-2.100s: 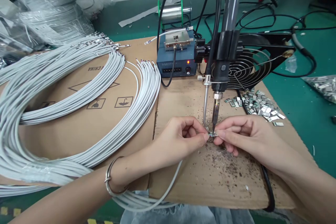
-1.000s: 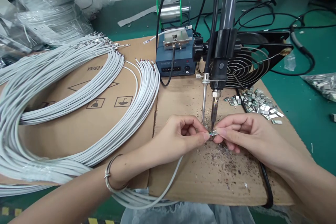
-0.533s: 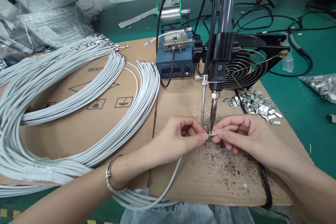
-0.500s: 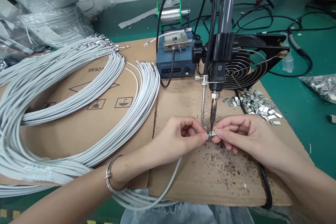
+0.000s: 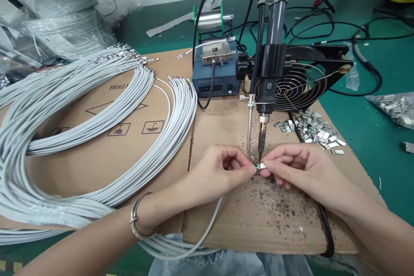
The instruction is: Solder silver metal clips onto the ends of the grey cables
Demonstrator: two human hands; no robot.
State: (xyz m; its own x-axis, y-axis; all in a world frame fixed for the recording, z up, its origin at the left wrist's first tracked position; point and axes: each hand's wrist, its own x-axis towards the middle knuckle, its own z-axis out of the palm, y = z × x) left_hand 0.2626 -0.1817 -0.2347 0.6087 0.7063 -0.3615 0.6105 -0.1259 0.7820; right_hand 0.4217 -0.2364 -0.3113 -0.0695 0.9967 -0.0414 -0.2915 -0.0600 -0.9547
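Between finger and thumb my left hand point(image 5: 228, 166) pinches the end of a white cable point(image 5: 211, 222), whose length hangs down toward the cardboard's front edge. My right hand point(image 5: 296, 166) pinches a small silver metal connector point(image 5: 262, 165) at its right end. Cable end and connector meet between my fingertips; whether they are joined I cannot tell. Right above them points the tip of a soldering iron point(image 5: 263, 136), clamped upright in a stand. A thin metal solder feed tube point(image 5: 250, 131) runs down beside the iron and ends near my left fingertips.
Bundled white cables point(image 5: 155, 164) cover the left cardboard point(image 5: 168, 211). Behind stand a blue soldering station point(image 5: 215, 79), a solder spool point(image 5: 208, 21) and a black fan point(image 5: 291, 84). Loose metal connectors point(image 5: 320, 131) lie in a pile at right, near a bag of connectors point(image 5: 396, 105). Dark specks litter the cardboard.
The connector and cable end sit very slightly lower, with a small gap now showing under the iron's tip. Both hands keep their pinch. The whole view has shifted a little.
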